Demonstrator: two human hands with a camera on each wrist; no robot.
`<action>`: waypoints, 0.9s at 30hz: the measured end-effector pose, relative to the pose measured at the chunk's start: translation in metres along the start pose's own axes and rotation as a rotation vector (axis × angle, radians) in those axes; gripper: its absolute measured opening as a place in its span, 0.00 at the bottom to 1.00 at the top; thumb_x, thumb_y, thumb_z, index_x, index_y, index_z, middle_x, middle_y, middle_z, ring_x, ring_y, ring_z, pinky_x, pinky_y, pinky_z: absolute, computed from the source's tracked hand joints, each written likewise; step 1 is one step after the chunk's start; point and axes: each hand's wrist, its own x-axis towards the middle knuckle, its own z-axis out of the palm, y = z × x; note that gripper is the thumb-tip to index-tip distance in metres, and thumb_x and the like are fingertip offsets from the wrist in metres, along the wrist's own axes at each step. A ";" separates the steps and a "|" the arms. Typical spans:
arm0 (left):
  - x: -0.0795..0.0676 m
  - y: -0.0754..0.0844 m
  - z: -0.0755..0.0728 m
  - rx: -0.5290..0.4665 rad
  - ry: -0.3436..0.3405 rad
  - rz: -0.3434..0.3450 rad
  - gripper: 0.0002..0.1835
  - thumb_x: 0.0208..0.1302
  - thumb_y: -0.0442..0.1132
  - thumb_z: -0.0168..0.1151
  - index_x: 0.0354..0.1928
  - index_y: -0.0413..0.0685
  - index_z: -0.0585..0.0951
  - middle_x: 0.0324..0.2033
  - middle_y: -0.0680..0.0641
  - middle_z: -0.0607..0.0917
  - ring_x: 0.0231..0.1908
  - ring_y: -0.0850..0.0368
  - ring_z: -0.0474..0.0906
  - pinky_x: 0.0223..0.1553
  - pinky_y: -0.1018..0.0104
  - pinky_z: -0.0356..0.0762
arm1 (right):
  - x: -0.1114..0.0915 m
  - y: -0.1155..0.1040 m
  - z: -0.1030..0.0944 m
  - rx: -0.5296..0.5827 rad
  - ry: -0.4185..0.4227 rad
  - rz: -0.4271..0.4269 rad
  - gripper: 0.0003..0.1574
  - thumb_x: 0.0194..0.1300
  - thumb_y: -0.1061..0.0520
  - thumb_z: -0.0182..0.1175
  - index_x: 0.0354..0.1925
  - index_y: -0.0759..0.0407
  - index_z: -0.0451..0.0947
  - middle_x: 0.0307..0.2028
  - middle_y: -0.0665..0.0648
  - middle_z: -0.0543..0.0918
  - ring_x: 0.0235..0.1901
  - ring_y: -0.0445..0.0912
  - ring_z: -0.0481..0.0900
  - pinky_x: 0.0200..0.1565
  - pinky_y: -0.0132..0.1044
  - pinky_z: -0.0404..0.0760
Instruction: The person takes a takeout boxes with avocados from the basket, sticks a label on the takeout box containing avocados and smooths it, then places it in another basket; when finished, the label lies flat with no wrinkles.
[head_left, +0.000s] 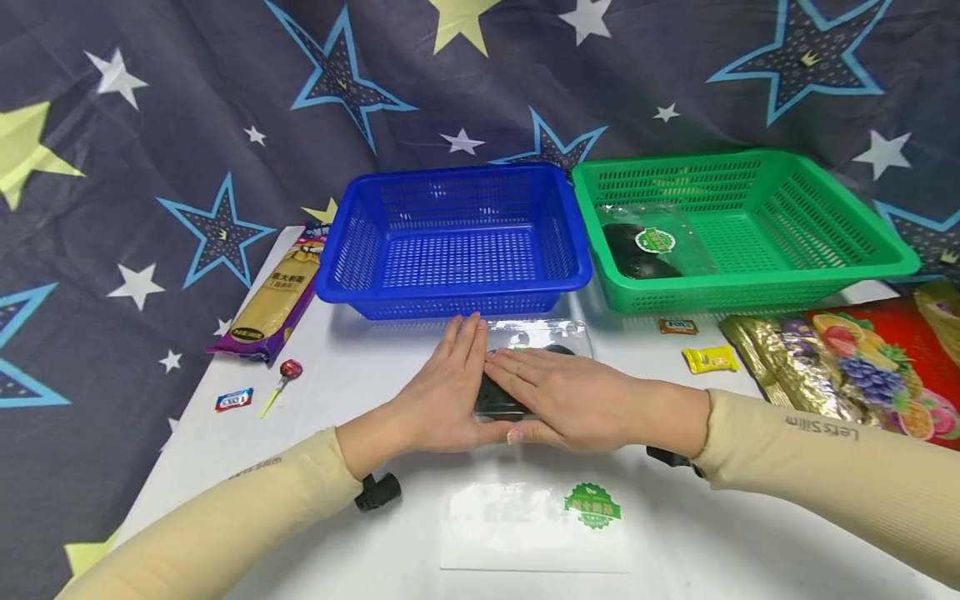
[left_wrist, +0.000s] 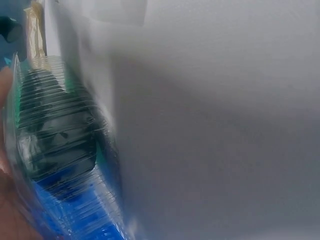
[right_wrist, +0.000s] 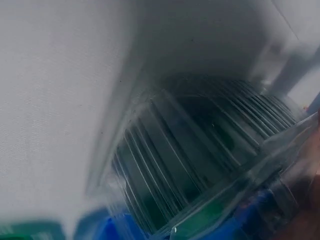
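A clear plastic clamshell box (head_left: 573, 332) with dark contents lies on the white table. My left hand (head_left: 448, 400) rests on its left part, fingers straight and pointing away from me. From the right, my right hand (head_left: 573, 398) lies flat across the lid, fingers extended toward the left hand. The thumbs meet at the box's near edge. Ribbed side walls of the box (left_wrist: 60, 125) fill the left of the left wrist view. In the right wrist view the ribbed box (right_wrist: 170, 155) shows below a hand's shadow. Much of the lid is hidden under the hands.
Behind stand a blue basket (head_left: 457, 296) and a green basket (head_left: 750, 287) holding a similar box (head_left: 655, 242). A noodle pack (head_left: 277, 292), lollipop (head_left: 290, 369) and small candies lie around. A fruit-printed bag (head_left: 870, 358) lies right; a flat sheet with green label (head_left: 525, 537) lies in front.
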 end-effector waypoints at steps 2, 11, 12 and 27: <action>0.000 0.000 0.000 0.005 0.001 -0.003 0.68 0.51 0.79 0.47 0.72 0.29 0.37 0.72 0.31 0.36 0.72 0.36 0.30 0.70 0.53 0.34 | 0.000 0.000 0.000 -0.016 -0.006 0.032 0.49 0.72 0.31 0.33 0.73 0.66 0.48 0.72 0.63 0.54 0.71 0.52 0.52 0.69 0.46 0.55; 0.000 0.002 -0.001 -0.007 -0.001 -0.024 0.68 0.50 0.81 0.45 0.72 0.31 0.37 0.72 0.32 0.37 0.72 0.36 0.31 0.70 0.53 0.37 | -0.005 -0.002 0.001 -0.069 -0.007 0.111 0.50 0.71 0.30 0.34 0.72 0.67 0.52 0.71 0.64 0.55 0.71 0.54 0.53 0.68 0.48 0.56; 0.000 0.002 -0.001 -0.004 -0.006 -0.030 0.68 0.49 0.81 0.45 0.72 0.31 0.37 0.72 0.32 0.37 0.72 0.37 0.31 0.70 0.53 0.37 | -0.005 -0.003 0.001 -0.076 -0.003 0.115 0.50 0.71 0.30 0.34 0.72 0.67 0.52 0.71 0.64 0.55 0.71 0.54 0.53 0.68 0.48 0.56; 0.000 0.004 0.000 -0.009 0.023 -0.053 0.68 0.49 0.81 0.48 0.73 0.33 0.39 0.73 0.34 0.39 0.72 0.38 0.34 0.70 0.52 0.40 | -0.029 -0.013 0.004 -0.114 0.064 0.171 0.52 0.68 0.30 0.45 0.69 0.71 0.57 0.68 0.69 0.61 0.69 0.59 0.57 0.67 0.51 0.59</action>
